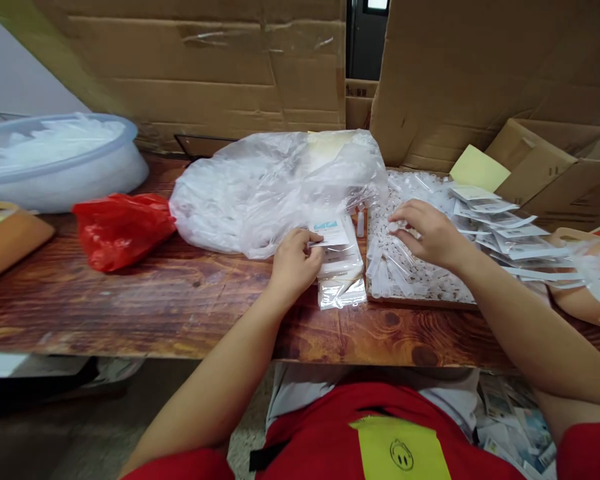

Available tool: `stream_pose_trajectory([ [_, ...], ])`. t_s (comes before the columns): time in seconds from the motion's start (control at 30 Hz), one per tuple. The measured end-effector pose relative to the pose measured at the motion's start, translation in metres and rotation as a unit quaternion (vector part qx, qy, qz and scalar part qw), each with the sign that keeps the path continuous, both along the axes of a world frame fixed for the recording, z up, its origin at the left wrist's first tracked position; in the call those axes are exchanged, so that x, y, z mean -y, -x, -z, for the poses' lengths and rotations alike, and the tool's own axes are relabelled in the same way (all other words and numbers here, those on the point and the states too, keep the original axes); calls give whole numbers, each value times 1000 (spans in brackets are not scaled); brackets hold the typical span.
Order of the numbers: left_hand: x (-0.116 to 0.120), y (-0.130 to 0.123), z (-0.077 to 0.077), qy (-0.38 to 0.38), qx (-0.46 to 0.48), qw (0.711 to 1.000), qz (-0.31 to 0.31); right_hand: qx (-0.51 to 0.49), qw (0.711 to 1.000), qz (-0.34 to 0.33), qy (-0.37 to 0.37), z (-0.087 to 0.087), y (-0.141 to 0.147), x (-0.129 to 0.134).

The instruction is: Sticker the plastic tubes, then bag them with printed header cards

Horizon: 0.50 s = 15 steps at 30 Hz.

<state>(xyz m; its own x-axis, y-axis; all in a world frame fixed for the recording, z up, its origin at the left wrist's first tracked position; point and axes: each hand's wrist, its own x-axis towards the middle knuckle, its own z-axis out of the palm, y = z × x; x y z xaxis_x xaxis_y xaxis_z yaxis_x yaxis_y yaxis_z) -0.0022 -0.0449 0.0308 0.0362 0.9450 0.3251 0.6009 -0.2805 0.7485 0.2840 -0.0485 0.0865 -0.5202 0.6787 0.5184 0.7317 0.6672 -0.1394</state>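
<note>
My left hand is closed at the left side of a stack of small clear plastic bags. Its thumb and finger pinch the edge of the top bag, which has a white-and-blue printed card. Over a shallow tray of small white plastic parts, my right hand pinches one small white plastic piece. Clear tubes lie in the tray's near left part. A single small white tube lies between stack and tray.
A large clear bag of white items lies behind my left hand. Further left are a red plastic bag and a round tub. Filled flat packets overlap at the tray's right. Cardboard walls the back.
</note>
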Motion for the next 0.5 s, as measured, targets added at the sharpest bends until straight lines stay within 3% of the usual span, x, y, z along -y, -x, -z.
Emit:
stream_pose_trajectory([
  [0.07,1,-4,1,29,115,993,2,-24,991,-100,-83,2,19,17],
  [0.13,2,-8,3,62,211,975,16,-48,978,-158,-127,5,39,32],
  [0.3,2,-15,10,87,276,957,33,-22,962,-218,-161,15,70,52],
  [0.5,1,-17,9,65,350,933,53,92,941,-239,-220,21,70,48],
])
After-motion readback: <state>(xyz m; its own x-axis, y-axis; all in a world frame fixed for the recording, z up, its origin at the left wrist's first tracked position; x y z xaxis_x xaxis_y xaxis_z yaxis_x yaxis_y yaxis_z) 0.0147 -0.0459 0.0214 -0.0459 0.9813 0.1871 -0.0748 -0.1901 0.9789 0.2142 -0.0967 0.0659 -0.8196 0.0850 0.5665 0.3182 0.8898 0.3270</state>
